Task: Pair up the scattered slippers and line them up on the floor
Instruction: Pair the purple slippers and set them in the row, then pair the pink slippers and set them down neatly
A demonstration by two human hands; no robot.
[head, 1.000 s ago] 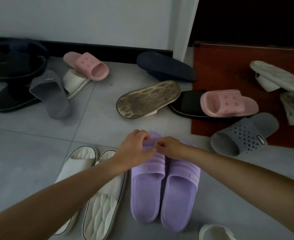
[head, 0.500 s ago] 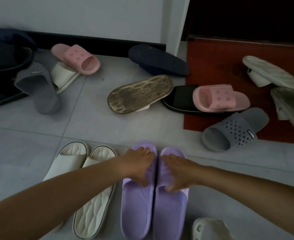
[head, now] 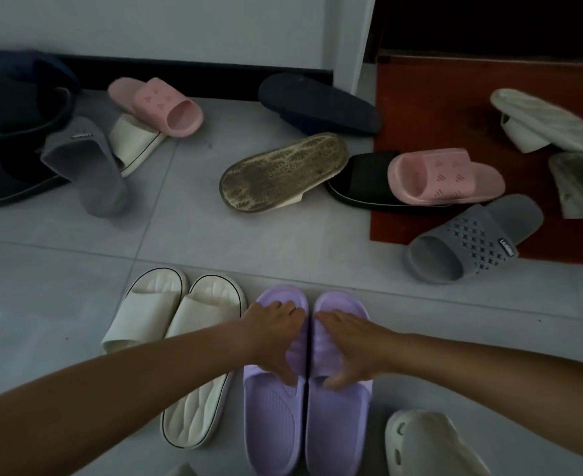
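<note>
While both hands clasp the purple pair, the 2 slippers lie flat on the floor (head: 60, 286), sides touching, toes pointing away. Left hand (head: 276, 338) curls over the strap of the left purple slipper (head: 269, 424); right hand (head: 352, 345) curls over the strap of the right purple slipper (head: 338, 427). 1 clog (head: 431, 444) is cut off at the bottom edge. The left forearm hides part of the cream pair (head: 146, 310). Farther off, the right grey slipper (head: 472, 238) and left grey slipper (head: 87, 166) are labelled, lettering too small to read. Dark slippers (head: 8, 180) far left are hard to make out.

Logo txt on right grey slipper (head: 455, 255) & left grey slipper (head: 91, 173): illegible.
</note>
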